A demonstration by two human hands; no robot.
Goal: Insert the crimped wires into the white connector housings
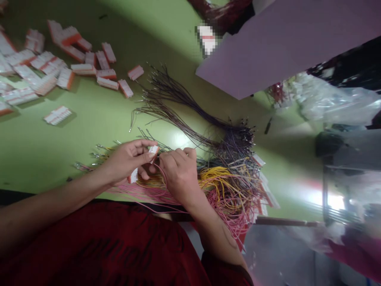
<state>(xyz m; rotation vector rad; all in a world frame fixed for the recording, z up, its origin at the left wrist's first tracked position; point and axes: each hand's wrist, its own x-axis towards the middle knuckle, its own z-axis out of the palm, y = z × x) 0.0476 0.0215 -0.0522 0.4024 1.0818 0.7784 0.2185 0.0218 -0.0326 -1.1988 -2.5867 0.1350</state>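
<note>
My left hand [126, 161] is closed around a small white and orange connector block [153, 150], held just above the green table [89, 119]. My right hand [178, 172] is pinched on a thin pink wire [162, 171] right beside that block. Both hands hover over a loose spread of pink wires [143, 194] and yellow wires [217, 176]. A bundle of dark purple-grey wires [190, 115] fans out behind them.
Many white and orange connector blocks [59, 67] lie scattered at the back left. A mauve board [282, 43] overhangs the back right. Clear plastic bags [336, 103] and a transparent container [348, 190] crowd the right side. My red shirt fills the bottom.
</note>
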